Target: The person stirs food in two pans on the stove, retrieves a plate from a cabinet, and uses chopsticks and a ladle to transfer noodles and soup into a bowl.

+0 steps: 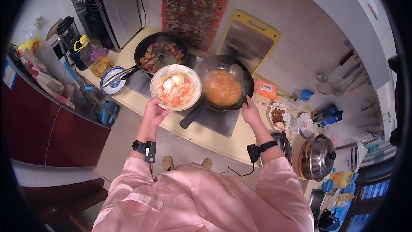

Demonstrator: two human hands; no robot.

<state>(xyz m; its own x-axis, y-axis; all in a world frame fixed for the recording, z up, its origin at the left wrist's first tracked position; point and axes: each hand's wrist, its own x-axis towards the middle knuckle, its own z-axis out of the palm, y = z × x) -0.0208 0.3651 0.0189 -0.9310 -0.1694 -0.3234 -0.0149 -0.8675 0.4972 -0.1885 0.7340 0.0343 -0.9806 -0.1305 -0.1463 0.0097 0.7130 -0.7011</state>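
Note:
My left hand [154, 112] holds a white bowl [196, 94] by its near rim, beside the wok and above the front of the stove. In the bowl are noodles with tomato pieces [177, 100] and two pale rounded lumps that look like poached eggs [173, 82]. My right hand [251, 111] grips the handle of a metal ladle [237, 71], whose head rests inside a black wok [247, 87]. Reddish soup [222, 87] with pale strands fills the wok's bottom, and steam rises from it. The wok's handle [192, 116] points towards me, to the left.
Behind the bowl stands a black frying pan [139, 49] with sliced meat and greens and a metal utensil. A blue-patterned plate [112, 91] and an oil jug [96, 54] are left. To the right lie an orange packet [265, 88], a dish of brown food [272, 120] and a lidded steel pot [317, 158].

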